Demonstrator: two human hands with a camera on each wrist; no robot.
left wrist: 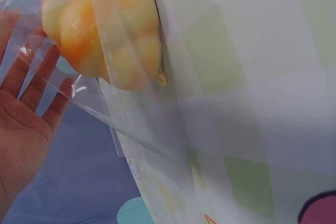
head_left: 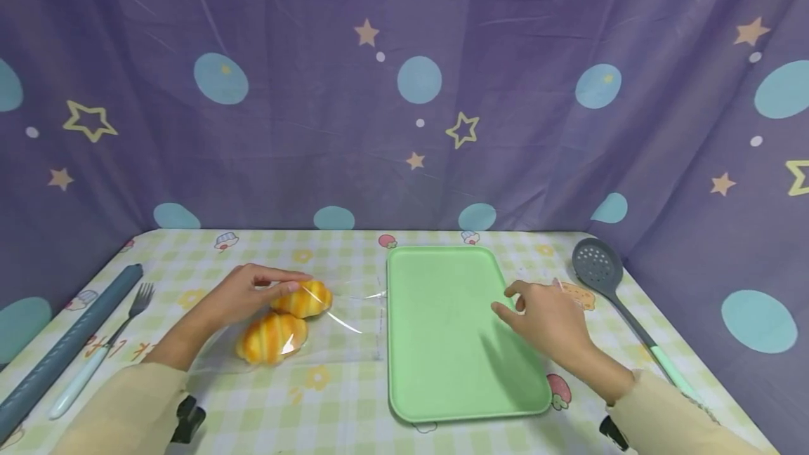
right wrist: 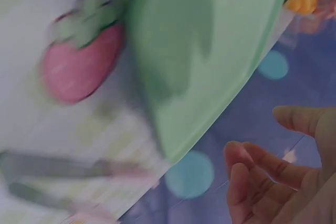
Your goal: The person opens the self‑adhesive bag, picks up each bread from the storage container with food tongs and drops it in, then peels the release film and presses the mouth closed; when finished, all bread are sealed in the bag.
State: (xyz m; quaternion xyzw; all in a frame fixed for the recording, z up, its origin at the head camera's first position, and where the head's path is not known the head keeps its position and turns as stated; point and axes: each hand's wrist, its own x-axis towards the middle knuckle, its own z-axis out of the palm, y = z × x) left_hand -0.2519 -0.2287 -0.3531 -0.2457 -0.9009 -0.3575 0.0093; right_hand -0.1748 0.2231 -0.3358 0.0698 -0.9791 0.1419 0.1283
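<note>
Two yellow-orange croissant-shaped bread rolls, the nearer (head_left: pixel 272 337) and the farther (head_left: pixel 310 299), lie in a clear plastic bag (head_left: pixel 354 343) left of the green tray (head_left: pixel 449 328). My left hand (head_left: pixel 243 293) reaches over the bag, its fingers and thumb at the farther roll. In the left wrist view, the loosely extended fingers (left wrist: pixel 37 85) show through the clear film beside a roll (left wrist: pixel 105 30). Above the tray's right edge hovers my right hand (head_left: pixel 550 314), fingers loosely bent and holding nothing. Bare tray surface (right wrist: pixel 220 40) also shows in the right wrist view.
At the far left lie a dark blue-grey rod (head_left: pixel 69 350) and a fork (head_left: pixel 120 328) with a pale handle. A grey skimmer (head_left: pixel 597 265) with a mint handle lies at the right. Behind the checked tablecloth (head_left: pixel 329 406) hangs a purple curtain (head_left: pixel 303 132).
</note>
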